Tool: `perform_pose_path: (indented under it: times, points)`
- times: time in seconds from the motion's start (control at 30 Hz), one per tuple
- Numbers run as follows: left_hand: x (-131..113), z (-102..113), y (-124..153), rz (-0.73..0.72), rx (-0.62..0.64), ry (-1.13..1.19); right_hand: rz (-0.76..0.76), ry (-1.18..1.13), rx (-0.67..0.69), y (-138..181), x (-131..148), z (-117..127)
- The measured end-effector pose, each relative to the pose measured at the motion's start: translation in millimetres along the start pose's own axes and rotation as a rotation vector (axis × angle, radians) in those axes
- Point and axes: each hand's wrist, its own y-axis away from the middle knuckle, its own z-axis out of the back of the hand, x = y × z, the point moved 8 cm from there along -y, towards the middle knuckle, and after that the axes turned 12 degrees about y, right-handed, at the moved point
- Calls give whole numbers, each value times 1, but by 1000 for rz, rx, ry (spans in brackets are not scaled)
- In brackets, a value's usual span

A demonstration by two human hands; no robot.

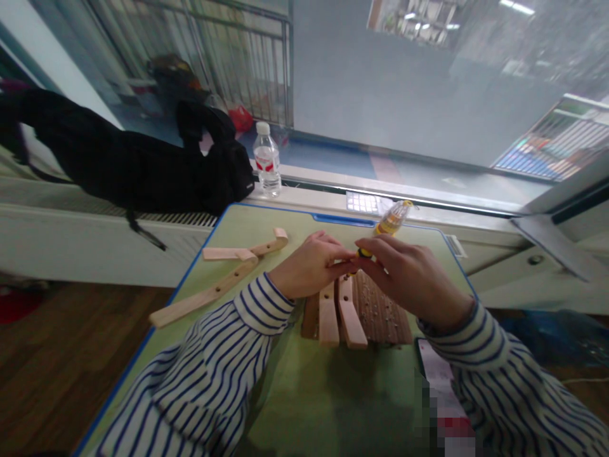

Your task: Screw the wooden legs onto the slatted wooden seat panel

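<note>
My right hand (404, 273) is closed around what looks like a small yellow-and-black screwdriver (364, 252), most of it hidden by the fingers. My left hand (314, 263) meets it at the fingertips, thumb and fingers pinched together; what they hold is too small to make out. Both hands are over the far edge of a brown wooden board (383, 311) dotted with small screws or pegs. Two pale wooden strips with holes, a left strip (328, 317) and a right strip (352, 317), lie on the board and stick out past its near edge.
Loose hooked wooden pieces (204, 296) lie on the desk (295, 393) to the left. A clear yellow-ended container (394, 217) is at the far edge. A phone-like object (435, 365) lies by my right sleeve. A water bottle (268, 162) and black bag (157, 168) are on the sill.
</note>
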Motion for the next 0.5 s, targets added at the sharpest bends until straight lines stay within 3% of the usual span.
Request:
perform_pose_path:
  times: [0.23, 0.5]
  points:
    - [2, 3, -1, 46, -82, 1, -4, -34, 43, -1, -2, -1]
    - [-1, 4, -1, 40, -98, -10, 142, -109, 139, -3, 1, 6]
